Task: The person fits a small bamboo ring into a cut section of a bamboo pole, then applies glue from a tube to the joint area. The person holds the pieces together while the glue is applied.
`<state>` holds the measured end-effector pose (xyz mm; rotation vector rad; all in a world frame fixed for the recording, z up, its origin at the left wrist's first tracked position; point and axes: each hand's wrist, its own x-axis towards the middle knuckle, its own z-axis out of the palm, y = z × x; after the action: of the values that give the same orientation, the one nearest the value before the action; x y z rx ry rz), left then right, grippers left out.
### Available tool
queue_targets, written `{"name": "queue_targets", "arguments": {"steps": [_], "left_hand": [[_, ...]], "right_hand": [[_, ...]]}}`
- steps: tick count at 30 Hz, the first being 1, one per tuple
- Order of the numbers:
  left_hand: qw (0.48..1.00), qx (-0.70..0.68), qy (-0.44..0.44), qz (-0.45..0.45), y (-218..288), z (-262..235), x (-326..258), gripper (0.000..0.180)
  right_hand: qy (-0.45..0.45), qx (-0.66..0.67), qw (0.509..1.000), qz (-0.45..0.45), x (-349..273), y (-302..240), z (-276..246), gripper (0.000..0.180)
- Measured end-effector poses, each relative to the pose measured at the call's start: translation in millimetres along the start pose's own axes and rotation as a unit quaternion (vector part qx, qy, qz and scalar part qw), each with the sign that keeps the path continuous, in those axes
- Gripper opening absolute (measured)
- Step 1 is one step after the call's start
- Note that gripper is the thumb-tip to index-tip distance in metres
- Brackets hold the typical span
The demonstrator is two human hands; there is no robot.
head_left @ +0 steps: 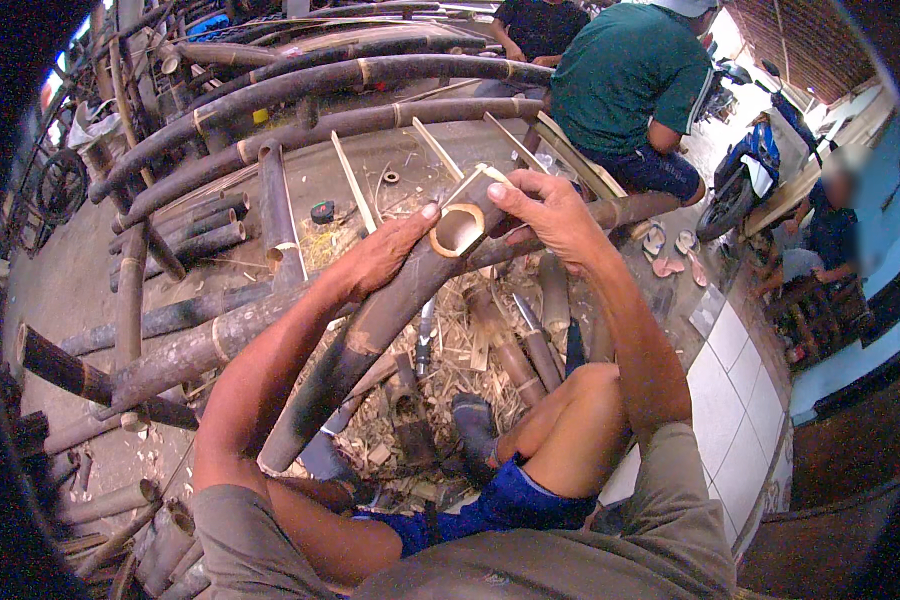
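Observation:
A thick dark bamboo pole [370,320] slants across my lap, from near my left thigh up to its far end between my hands. Near that end a wide round hole shows a pale cut rim [481,238]. My left hand [395,250] wraps the pole's left side, its thumb beside the hole. At the far end my right hand [548,212] grips the pole, thumb on top near the pale cut tip; its other fingers are partly hidden behind. Below, a chisel-like metal tool [424,340] and a tool with a blade [528,312] lie among wood shavings [450,385].
A large bamboo frame [370,70] with pale slats [355,175] stretches ahead. Cut bamboo lengths [205,240] lie at left. A person in a green shirt [625,80] sits ahead at right. Beyond are sandals [655,243], a blue motorcycle [755,160] and white floor tiles [735,385].

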<state>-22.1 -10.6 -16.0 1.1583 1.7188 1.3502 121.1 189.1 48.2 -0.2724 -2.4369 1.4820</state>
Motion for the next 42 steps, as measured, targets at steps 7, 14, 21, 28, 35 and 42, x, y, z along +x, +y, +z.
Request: {"name": "queue_targets", "arguments": {"steps": [7,14,21,28,35,42], "left_hand": [[0.999,0.029,-0.001,0.014,-10.9,-5.8,2.3,0.075],[0.998,0.038,-0.037,-0.039,-0.5,-5.2,-0.8,0.075],[0.997,0.019,-0.032,-0.068,2.3,-5.8,-6.2,0.076],[0.997,0.024,-0.04,-0.063,1.3,-7.5,-7.6,0.077],[0.998,0.041,-0.033,-0.034,-4.3,-7.2,-6.3,0.078],[0.998,0.027,-0.035,-0.048,-8.1,-7.5,-3.4,0.077]], "right_hand": [[-0.007,-0.028,1.0,-0.006,-3.1,-4.1,-2.3,0.049],[-0.018,-0.078,0.997,0.003,-1.2,6.5,-7.6,0.049],[-0.042,-0.083,0.996,-0.013,1.9,10.5,-6.9,0.049],[-0.056,-0.108,0.992,-0.015,2.0,11.8,-10.0,0.049],[-0.021,-0.141,0.982,-0.121,2.5,16.1,-6.0,0.048],[-0.034,-0.125,0.985,-0.11,4.1,21.0,-8.6,0.044]]}}
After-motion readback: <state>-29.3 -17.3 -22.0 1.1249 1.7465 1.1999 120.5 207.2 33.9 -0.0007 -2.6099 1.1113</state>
